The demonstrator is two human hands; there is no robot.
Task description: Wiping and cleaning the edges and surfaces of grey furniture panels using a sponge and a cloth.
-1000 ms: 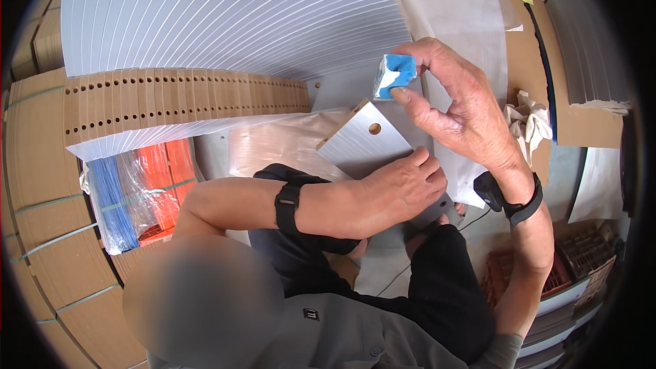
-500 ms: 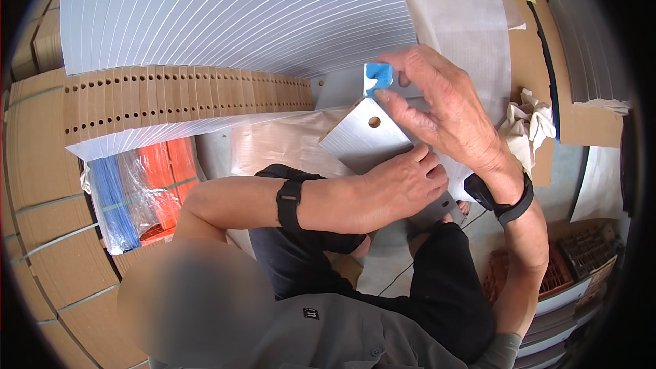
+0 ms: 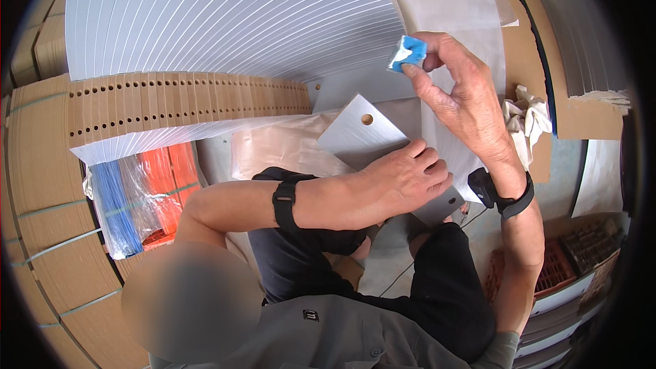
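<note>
My right hand (image 3: pixel 468 89) is pinching a blue-and-white block (image 3: pixel 411 51) beyond the drilled grey panel (image 3: pixel 355 135) my left hand (image 3: pixel 404 179) is gripping, where a loosening left hold could be risking a slip.

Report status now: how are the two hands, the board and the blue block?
Left hand holding grey board. Right hand pinching blue block, apart from board. Nothing seen between block and board.
</note>
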